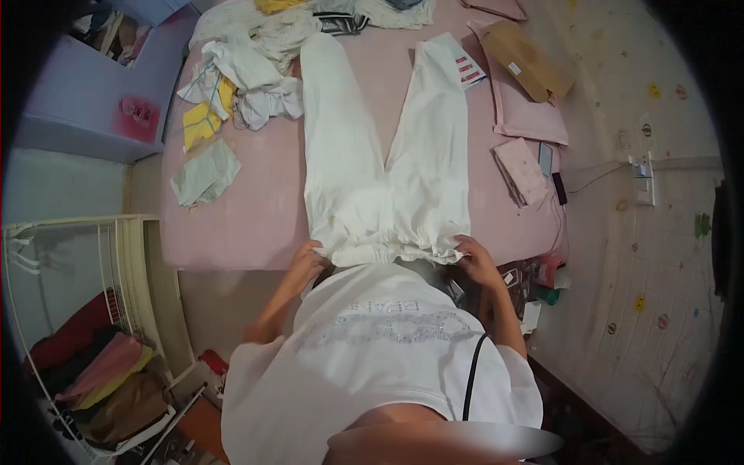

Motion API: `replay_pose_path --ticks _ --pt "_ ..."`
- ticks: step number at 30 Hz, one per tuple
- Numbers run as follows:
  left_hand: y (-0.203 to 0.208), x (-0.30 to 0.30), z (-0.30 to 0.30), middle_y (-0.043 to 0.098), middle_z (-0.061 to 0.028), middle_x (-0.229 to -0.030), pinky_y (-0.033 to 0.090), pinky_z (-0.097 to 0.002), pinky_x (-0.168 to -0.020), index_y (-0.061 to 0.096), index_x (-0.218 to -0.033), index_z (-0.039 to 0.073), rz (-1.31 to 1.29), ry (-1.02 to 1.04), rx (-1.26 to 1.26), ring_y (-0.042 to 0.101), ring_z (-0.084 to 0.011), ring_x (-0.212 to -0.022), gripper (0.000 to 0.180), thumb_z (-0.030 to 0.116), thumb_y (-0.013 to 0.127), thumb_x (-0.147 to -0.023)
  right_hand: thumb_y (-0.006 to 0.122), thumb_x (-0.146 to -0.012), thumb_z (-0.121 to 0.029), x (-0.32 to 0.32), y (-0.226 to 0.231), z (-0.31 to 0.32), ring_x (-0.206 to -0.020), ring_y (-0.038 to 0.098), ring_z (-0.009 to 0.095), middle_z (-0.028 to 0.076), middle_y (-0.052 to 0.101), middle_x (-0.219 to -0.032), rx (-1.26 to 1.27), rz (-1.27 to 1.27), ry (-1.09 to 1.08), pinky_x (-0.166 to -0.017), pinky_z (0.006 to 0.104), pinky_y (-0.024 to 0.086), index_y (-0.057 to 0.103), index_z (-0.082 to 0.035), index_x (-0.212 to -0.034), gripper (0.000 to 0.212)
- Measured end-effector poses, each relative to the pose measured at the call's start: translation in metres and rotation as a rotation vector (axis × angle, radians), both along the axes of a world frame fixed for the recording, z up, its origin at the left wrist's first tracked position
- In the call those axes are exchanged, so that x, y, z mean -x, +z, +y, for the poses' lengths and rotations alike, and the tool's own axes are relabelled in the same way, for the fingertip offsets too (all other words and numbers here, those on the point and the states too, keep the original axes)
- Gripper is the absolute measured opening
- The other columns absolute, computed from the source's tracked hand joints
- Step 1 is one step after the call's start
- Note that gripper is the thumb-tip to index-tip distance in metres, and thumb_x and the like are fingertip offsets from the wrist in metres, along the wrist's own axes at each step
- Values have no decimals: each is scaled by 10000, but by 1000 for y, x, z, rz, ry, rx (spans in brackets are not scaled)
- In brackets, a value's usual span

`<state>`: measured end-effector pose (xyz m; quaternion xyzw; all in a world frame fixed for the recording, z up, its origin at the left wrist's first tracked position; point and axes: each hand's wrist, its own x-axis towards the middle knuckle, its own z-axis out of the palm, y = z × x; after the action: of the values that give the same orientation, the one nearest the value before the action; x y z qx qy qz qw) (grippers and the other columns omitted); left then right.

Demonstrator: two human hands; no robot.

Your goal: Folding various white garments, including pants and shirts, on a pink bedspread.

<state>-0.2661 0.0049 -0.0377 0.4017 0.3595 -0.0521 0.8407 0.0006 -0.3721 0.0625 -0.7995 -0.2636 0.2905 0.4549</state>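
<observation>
White trousers [349, 182] lie spread on a pink-covered bed, waistband toward me and both legs pointing away. At the left end of the gathered elastic waistband, my left hand [308, 260] is closed on the cloth between thumb and fingers. My right hand [477, 260] grips the other end of the waistband in the same way. Between my hands, the waistband hangs at the bed's near edge, close to my white shirt. The right trouser leg's far end lies beside a white sheet with red marks [470, 71].
Heaped clothes [256, 77] cover the bed's far left, with a folded pale green cloth [205, 172] nearer. On the right are a pink pillow [515, 116], a brown package [521, 60] and a small pink cloth item [521, 172]. A white rack [74, 221] stands left.
</observation>
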Motion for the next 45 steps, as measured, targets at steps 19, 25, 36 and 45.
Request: replay_pose_path --ticks 19,25,36,45 --pt "-35 16 -148 603 -121 -965 529 -339 -673 553 -1187 118 91 482 -124 626 -216 -828 489 -81 581 -742 468 -705 96 -14 -64 5 -970 604 419 208 637 -1013 115 -395 297 -855 448 478 629 5 -874 251" --pt "-27 1 -163 602 -99 -1068 554 -318 -770 614 -1158 77 200 285 -343 634 -196 -933 422 -135 493 -814 505 -772 21 -15 19 154 -905 625 399 184 635 -1034 -47 -660 634 -809 431 505 616 21 -888 161" --pt "-58 22 -165 614 -157 -1140 558 -327 -816 590 -1190 -22 45 711 32 645 -224 -995 318 -64 569 -875 504 -747 113 -14 -89 -29 -924 641 319 171 660 -946 84 -268 451 -842 377 492 586 16 -814 144" --pt "-70 5 -203 541 -169 -1302 522 -372 -942 227 -1517 35 377 413 -210 527 -277 -1227 824 -33 677 -829 641 -840 -117 43 -197 -102 -754 541 132 24 592 -818 11 782 -410 -736 270 457 637 -15 -904 121"
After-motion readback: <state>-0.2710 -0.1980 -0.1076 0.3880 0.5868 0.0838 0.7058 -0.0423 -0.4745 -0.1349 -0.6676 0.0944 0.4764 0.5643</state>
